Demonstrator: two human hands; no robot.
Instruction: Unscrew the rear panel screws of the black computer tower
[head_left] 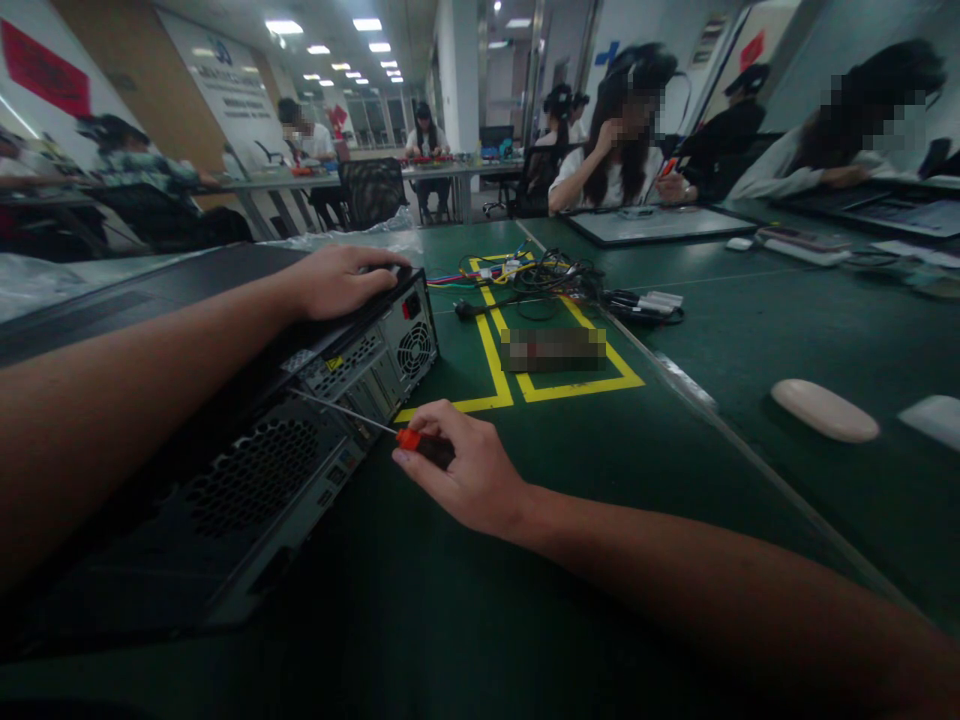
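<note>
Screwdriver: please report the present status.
Right hand grips screwdriver, tip at rear of computer case. Left hand rests on case. Cables lie apart.

Shared electronics workshop in office-style interior. Long green bench [585, 470] carries yellow tape markings [577, 388], desktop computer case [259, 560] on its side of bench nearest camera, tangled cables [555, 270] beyond; screwdriver [409, 438] held to case's rear. Person [581, 185] seated across bench has flat dark-framed panel [667, 228] in front. Behind: more worktables [262, 183] with people seated, mesh-backed office chair [371, 190], ceiling lights [367, 25] in rows, lettered wall sign [217, 75], red wall hanging [45, 70].
</note>
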